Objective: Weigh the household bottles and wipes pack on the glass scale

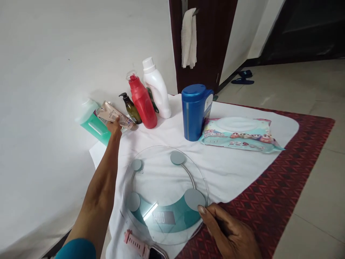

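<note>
At the far left of the table, my left hand [114, 126] is closed on a tan squeeze tube [110, 112], which lies tilted in front of a green bottle [94, 124]. My right hand [231, 230] is at the right edge of a round glass bathroom scale [156, 180]. Its thumb rests on the glass, with the other fingers bent at the rim and partly hidden. The scale has grey round pads and a teal band with a small display. Just beyond the tube stand a dark pump bottle [131, 108] and a red bottle [144, 104].
A white jug [159, 90] stands behind the red bottle. To the right are a blue lidded pitcher [192, 115] and a wipes pack [239, 133]. A pink-strapped watch [138, 244] lies near the front. White cloth [229, 172] covers part of a red patterned cloth [304, 144].
</note>
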The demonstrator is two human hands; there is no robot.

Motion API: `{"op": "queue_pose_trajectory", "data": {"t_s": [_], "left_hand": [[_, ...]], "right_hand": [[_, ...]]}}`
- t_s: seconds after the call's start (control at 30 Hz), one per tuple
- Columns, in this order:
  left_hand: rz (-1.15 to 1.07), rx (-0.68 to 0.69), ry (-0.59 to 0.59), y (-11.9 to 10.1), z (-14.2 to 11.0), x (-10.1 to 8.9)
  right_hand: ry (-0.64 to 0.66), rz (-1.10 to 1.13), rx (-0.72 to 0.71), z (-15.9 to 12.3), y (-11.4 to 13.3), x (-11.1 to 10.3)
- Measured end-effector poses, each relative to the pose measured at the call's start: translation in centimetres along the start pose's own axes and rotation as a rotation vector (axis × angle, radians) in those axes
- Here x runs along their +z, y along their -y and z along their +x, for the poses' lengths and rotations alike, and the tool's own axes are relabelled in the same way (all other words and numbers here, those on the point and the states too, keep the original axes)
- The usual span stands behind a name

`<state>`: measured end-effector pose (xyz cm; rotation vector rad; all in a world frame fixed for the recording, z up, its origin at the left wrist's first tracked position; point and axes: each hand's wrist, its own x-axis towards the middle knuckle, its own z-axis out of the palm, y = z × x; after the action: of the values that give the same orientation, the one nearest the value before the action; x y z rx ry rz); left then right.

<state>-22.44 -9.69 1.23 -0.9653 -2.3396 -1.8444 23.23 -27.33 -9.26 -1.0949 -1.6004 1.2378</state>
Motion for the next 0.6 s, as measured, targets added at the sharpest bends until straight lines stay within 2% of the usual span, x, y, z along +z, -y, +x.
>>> {"op": "queue_pose_trajectory", "data": {"t_s": [0.1, 0.17, 0.27, 0.37, 0.5, 0.6], "left_hand": [[-0.067, -0.052, -0.086, -2.1, -1.5, -1.7], [-0.102, -0.037, -0.075, -3.8, -3.1, -3.8], [-0.152, 0.086, 0.041, -6.2, -6.9, -7.5], [-0.165, 0.193, 0.191, -8.0, -12.2, -10.4], [-0.168, 0.163, 0.326, -8.9, -19.5, -11.4], [-0.190, 0.135, 0.402, -9.0, -22.9, -11.0]], "right_hand": [[0.012, 0.016, 0.012, 0.0, 0.5, 0.0], [0.016, 0.025, 0.021, 0.0, 0.9, 0.0], [0.029, 0.037, 0.018, 0.0, 1.5, 0.0], [0.028, 0.051, 0.018, 0.0, 1.6, 0.1], [0.028, 0.064, 0.001, -0.1, 1.6, 0.2], [0.025, 0.078, -0.024, -0.2, 1.6, 0.3]]}}
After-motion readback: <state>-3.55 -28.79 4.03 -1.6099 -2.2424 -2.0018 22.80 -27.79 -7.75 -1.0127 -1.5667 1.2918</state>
